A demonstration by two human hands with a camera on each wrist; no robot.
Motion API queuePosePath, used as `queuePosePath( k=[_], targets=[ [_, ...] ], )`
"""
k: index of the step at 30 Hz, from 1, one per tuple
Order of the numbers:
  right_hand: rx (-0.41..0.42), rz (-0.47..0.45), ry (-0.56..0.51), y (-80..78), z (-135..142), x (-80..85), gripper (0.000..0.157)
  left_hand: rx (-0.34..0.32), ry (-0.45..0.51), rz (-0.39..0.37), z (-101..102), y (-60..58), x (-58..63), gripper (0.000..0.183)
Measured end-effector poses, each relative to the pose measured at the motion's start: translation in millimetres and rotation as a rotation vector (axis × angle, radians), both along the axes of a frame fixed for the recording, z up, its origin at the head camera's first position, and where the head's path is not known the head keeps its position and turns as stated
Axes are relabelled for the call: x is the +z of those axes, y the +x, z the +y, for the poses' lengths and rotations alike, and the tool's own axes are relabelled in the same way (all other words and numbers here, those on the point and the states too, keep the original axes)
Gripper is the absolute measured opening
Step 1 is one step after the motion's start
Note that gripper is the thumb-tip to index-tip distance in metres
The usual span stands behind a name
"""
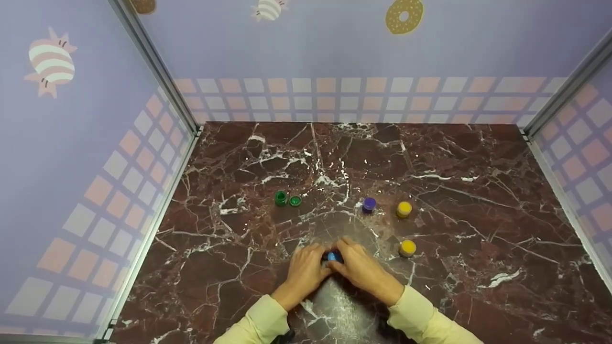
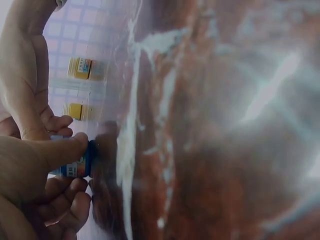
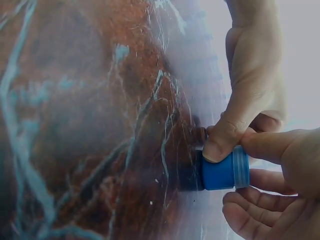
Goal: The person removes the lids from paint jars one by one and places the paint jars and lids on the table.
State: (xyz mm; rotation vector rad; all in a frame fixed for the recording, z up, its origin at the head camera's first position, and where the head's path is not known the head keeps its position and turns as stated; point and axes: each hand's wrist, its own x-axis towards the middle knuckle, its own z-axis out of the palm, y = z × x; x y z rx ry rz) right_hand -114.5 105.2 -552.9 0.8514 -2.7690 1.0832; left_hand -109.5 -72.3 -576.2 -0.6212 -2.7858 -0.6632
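Observation:
Between both hands, low over the near middle of the table, stands a small blue paint jar (image 1: 334, 257). My left hand (image 1: 305, 268) holds the jar's body, its thumb (image 3: 214, 151) pressed on the blue side. With its fingers around the clear ridged lid (image 3: 241, 167), my right hand (image 1: 362, 271) grips the top of the jar. The jar's label (image 2: 75, 169) faces the left wrist camera. In the head view the fingers hide most of the jar.
Farther back on the left, an uncapped green jar (image 1: 280, 198) stands beside its green lid (image 1: 295, 201). A purple jar (image 1: 368, 205) and two yellow jars (image 1: 404, 209) are to the right. Patterned panels enclose the dark marbled table (image 1: 215, 286).

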Motion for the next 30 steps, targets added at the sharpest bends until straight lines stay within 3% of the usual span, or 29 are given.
queuePosePath(
  k=[10,17,25,30],
  targets=[
    [0.046,0.12,0.098,1.3,0,2.9,0.023,-0.051,-0.03,0.004,0,-5.9,0.9,0.032],
    [0.129,0.136,0.115,-0.6,3,3.1,0.029,-0.075,-0.038,-0.006,-2,-6.5,0.5,0.04],
    [0.233,0.199,0.116,-5.7,8,3.0,0.036,-0.097,-0.018,0.003,-4,-7.8,2.6,0.032],
    [0.294,0.209,0.117,-9.2,10,4.3,0.033,-0.1,-0.034,-0.045,-5,-11.5,4.4,0.037]
  ],
)
